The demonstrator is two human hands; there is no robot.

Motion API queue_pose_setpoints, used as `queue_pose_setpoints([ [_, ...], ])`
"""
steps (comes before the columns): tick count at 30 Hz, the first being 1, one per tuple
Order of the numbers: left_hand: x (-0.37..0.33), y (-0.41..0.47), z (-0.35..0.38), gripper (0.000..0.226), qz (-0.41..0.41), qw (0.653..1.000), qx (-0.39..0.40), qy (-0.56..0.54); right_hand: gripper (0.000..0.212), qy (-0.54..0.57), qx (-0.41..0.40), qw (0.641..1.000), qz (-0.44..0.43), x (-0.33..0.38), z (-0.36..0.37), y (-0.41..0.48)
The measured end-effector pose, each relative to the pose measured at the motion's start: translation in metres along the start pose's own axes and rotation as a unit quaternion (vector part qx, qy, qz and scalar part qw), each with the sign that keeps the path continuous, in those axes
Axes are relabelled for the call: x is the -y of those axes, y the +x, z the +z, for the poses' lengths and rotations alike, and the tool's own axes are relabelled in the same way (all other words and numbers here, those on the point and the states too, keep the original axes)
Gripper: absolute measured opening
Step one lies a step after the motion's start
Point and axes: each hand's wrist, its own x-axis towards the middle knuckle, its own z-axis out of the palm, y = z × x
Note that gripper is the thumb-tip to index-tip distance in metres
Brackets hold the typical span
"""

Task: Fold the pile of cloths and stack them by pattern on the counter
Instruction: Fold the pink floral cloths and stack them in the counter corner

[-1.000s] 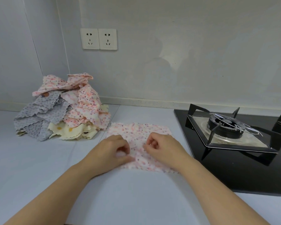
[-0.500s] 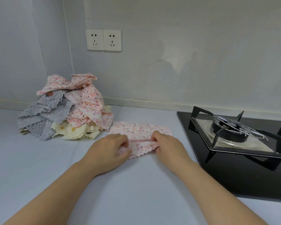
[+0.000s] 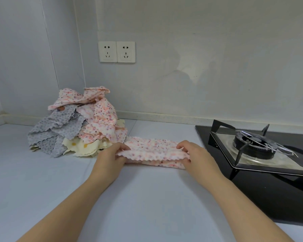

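A pink speckled cloth [image 3: 154,151] lies on the pale counter [image 3: 59,189], doubled over into a long strip with a scalloped edge on top. My left hand [image 3: 110,158] pinches its left end and my right hand [image 3: 194,155] pinches its right end. Behind and to the left is the pile of cloths [image 3: 77,124]: pink speckled ones on top, grey dotted ones on the left, cream ones at the bottom.
A black gas hob [image 3: 262,149] with a burner and pan support stands right of the cloth, close to my right hand. Two wall sockets [image 3: 116,51] are on the back wall. The counter meets a wall corner at the far left.
The flat cloth has been folded in half away from me. My hands have slid apart from its middle to its two ends, holding the folded edge.
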Motion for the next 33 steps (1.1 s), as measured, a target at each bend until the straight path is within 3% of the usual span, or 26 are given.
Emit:
queue_pose_setpoints([
  [5, -0.006, 0.002, -0.006, 0.032, -0.031, 0.993, -0.046, -0.101, 0.013, 0.236, -0.080, 0.967, 0.060, -0.007, -0.005, 0.003],
  [10, -0.004, 0.006, -0.015, 0.042, -0.049, 0.989, -0.065, -0.124, 0.039, 0.318, -0.040, 0.934, 0.160, -0.009, -0.013, 0.009],
  [13, -0.007, 0.009, -0.021, 0.042, -0.079, 0.992, -0.020, -0.096, 0.026, 0.258, 0.038, 0.948, 0.181, -0.011, -0.015, 0.006],
  [15, -0.010, 0.011, -0.025, 0.045, -0.105, 0.994, 0.037, -0.019, 0.024, 0.217, 0.062, 0.957, 0.181, -0.012, -0.015, 0.004],
  [19, -0.013, 0.012, -0.038, 0.038, -0.189, 0.961, 0.191, 0.058, 0.026, 0.165, 0.077, 0.967, 0.179, -0.014, -0.015, 0.005],
  [21, -0.015, 0.012, -0.043, 0.034, -0.201, 0.950, 0.229, 0.071, 0.030, 0.149, 0.072, 0.971, 0.173, -0.012, -0.017, 0.005],
  [27, -0.014, 0.014, -0.029, 0.042, -0.104, 0.988, 0.078, 0.083, 0.035, 0.114, 0.059, 0.979, 0.155, -0.006, -0.010, 0.004],
  [33, -0.001, 0.004, -0.007, 0.039, -0.016, 0.958, 0.013, 0.286, 0.035, -0.004, 0.025, 0.986, 0.166, -0.005, 0.000, 0.004],
])
